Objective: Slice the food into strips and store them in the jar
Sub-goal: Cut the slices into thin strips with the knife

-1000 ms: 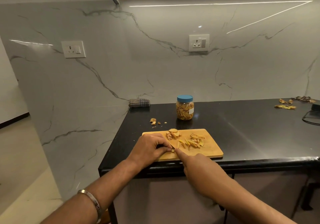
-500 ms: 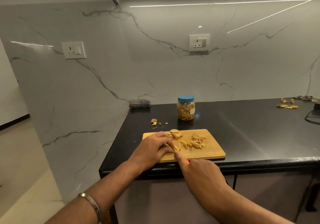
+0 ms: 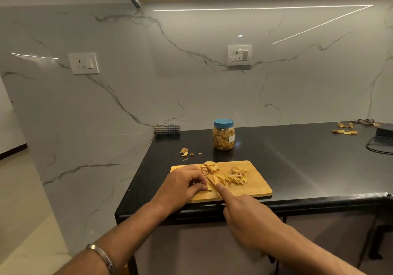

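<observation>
A wooden board (image 3: 251,189) lies on the black desk (image 3: 308,168), low in the middle of the frame. The left hand (image 3: 182,184) rests on the board's left part, its fingers (image 3: 200,187) curled down onto a piece of food (image 3: 209,188). The right hand (image 3: 246,217) grips a knife (image 3: 211,182), one finger straight along the top, and the blade sits just beside the left fingers. Cut strips (image 3: 235,175) lie on the right part of the board. More chunks (image 3: 209,167) sit at its top edge. The jar (image 3: 223,134), lid on, stands behind the board.
</observation>
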